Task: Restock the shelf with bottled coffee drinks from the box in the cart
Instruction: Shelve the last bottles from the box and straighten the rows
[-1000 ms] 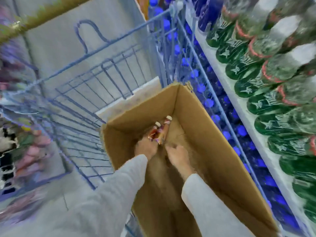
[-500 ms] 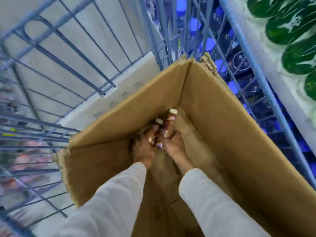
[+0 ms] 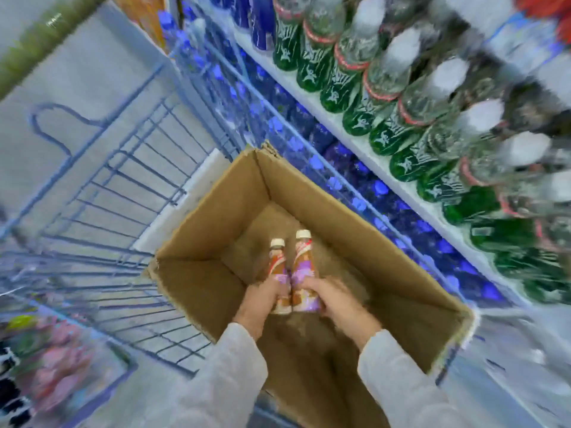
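Note:
An open cardboard box (image 3: 216, 217) stands in a blue wire cart (image 3: 123, 168). Two coffee bottles with cream caps and brown-purple labels are held side by side above the box floor. My left hand (image 3: 262, 299) grips the left bottle (image 3: 277, 264) by its lower half. My right hand (image 3: 332, 299) grips the right bottle (image 3: 302, 261) the same way. The bottles point away from me, caps toward the far corner of the box. Nothing else shows on the box floor.
A white shelf edge (image 3: 364, 149) runs along the right, packed with green-labelled bottles (image 3: 383, 106) above and blue-capped bottles (image 3: 355, 180) below, behind the cart's wire side. Grey floor lies to the left, with blurred colourful goods (image 3: 46, 366) at the lower left.
Both hands have risen from the box floor with a bottle each, now more upright and apart. My head has lifted, bringing the shelf back into view.

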